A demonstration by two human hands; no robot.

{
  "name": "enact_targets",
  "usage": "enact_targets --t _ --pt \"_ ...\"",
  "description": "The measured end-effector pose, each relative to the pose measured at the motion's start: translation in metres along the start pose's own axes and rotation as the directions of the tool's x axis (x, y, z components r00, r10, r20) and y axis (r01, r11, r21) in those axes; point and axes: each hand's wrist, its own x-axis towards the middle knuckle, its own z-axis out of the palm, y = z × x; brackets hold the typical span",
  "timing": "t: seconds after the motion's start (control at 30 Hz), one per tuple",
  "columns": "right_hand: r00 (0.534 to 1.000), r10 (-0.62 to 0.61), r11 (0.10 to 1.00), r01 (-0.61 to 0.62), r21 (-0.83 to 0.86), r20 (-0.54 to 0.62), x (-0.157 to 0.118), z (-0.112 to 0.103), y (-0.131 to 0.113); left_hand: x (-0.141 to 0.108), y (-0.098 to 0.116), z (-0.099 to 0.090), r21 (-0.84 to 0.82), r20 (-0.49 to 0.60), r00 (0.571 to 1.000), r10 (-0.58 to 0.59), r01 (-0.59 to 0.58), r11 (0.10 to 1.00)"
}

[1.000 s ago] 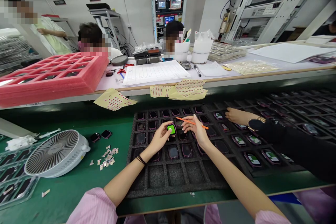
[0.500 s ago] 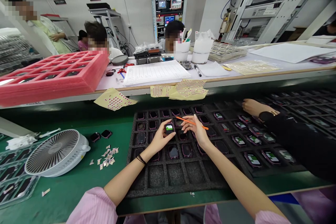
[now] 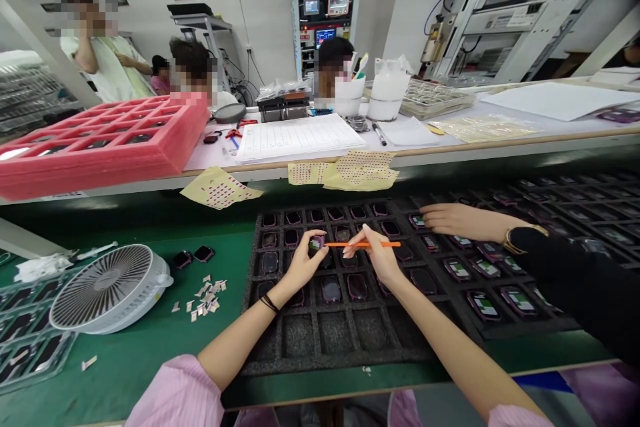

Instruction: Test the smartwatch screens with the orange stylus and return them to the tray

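My left hand (image 3: 303,265) pinches a small smartwatch body (image 3: 316,243) with a pink-purple frame by its edges, above the middle of a black foam tray (image 3: 300,337). Its screen is turned away and hard to see. My right hand (image 3: 379,256) holds a thin orange stick (image 3: 367,244) level between its fingertips, close to the watch. Both hands are over rows of dark watch bodies lying in the tray's square pockets. A co-worker's hand (image 3: 465,221), with a gold wristwatch and black sleeve, lies over the tray's right side, apart from mine.
A white desk fan (image 3: 111,289) and scattered paper scraps (image 3: 200,297) lie left of the tray on the green bench. Further foam trays extend right. Sticker sheets (image 3: 345,172) hang over the bench's back edge, below a white table holding forms and a pink foam tray (image 3: 100,147).
The watch has tilted, hiding its green screen. The orange stick has swung from slanted to level. The co-worker's hand has moved left and closer over the tray.
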Motion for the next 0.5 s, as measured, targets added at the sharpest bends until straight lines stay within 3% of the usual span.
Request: enact_targets --t 0.5 --pt "0.998 -0.049 0.996 0.046 -0.075 -0.043 -0.0041 0.0093 -0.0051 -0.0017 0.0030 0.0001 -0.039 -0.010 0.999 0.049 -0.049 0.998"
